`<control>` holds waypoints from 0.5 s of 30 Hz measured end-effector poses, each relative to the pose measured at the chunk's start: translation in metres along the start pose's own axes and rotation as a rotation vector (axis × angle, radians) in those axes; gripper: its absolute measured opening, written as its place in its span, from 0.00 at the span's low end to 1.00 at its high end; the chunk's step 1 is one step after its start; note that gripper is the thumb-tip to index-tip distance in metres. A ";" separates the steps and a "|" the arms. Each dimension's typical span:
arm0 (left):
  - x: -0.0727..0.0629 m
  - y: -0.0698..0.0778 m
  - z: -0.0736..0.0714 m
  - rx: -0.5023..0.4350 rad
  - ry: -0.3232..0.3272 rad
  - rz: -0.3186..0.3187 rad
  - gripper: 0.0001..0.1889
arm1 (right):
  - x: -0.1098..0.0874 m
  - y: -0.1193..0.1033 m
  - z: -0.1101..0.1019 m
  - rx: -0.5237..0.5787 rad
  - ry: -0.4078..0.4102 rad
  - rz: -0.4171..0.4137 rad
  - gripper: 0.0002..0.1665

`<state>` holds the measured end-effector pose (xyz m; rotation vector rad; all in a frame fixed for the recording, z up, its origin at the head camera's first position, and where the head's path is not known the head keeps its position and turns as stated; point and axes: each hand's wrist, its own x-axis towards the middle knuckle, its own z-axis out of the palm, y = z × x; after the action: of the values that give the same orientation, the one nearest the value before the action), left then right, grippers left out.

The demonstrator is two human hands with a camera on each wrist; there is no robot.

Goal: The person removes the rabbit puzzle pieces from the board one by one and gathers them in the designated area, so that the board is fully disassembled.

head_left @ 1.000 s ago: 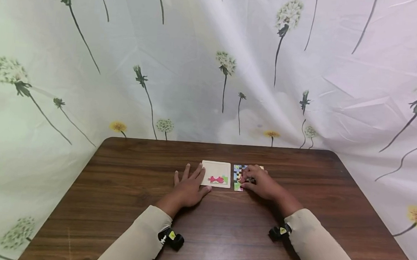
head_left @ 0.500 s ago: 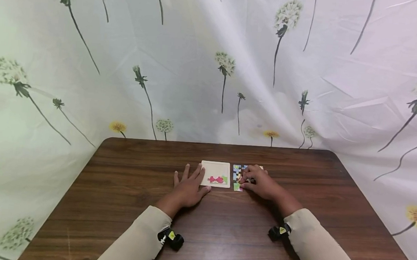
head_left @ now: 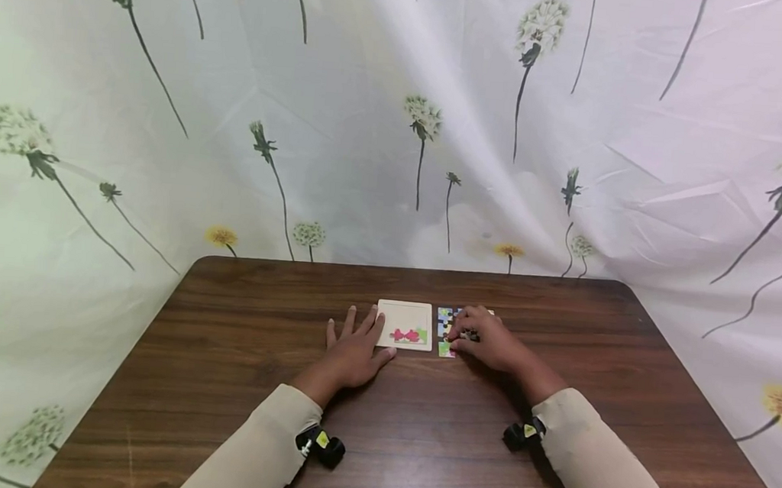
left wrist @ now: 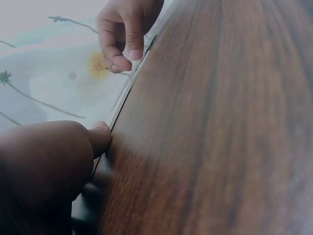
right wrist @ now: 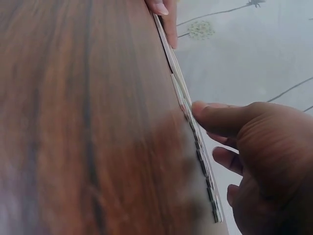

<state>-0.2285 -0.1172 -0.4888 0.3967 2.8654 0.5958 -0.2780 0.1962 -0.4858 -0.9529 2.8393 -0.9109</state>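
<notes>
In the head view a cream puzzle tray (head_left: 399,312) lies flat on the wooden table, with a few pink and green pieces set along its lower right. My left hand (head_left: 352,352) rests spread on the table and the tray's left edge, thumb near the lower edge. To the tray's right lies a colourful jigsaw puzzle (head_left: 445,321), partly covered by my right hand (head_left: 487,340). That hand's fingers are curled down, and thumb and fingertips pinch at a puzzle piece (head_left: 451,339) on its left part. In the right wrist view the thumb (right wrist: 210,113) meets the puzzle's edge (right wrist: 200,154).
The brown table (head_left: 255,302) reaches back to a hanging white cloth (head_left: 356,157) printed with dandelions. Black wrist cameras (head_left: 328,450) sit at both sleeves, above the tabletop.
The right hand's fingertips shift very slightly on the puzzle's left part. The left hand and the tray stay where they were.
</notes>
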 end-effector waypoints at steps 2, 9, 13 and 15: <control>0.001 0.000 0.000 -0.005 0.000 0.002 0.42 | 0.002 -0.001 0.000 0.011 0.004 -0.010 0.02; 0.000 0.000 -0.002 0.008 0.015 0.007 0.40 | 0.013 -0.013 0.002 0.066 0.002 -0.076 0.01; -0.001 0.000 -0.001 0.028 0.011 0.008 0.39 | 0.018 -0.020 0.006 0.082 -0.014 -0.051 0.03; 0.000 0.001 0.000 0.032 0.010 0.008 0.38 | 0.021 -0.023 0.008 0.090 -0.016 -0.040 0.03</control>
<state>-0.2281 -0.1166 -0.4885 0.4114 2.8871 0.5556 -0.2806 0.1652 -0.4770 -1.0056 2.7495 -1.0206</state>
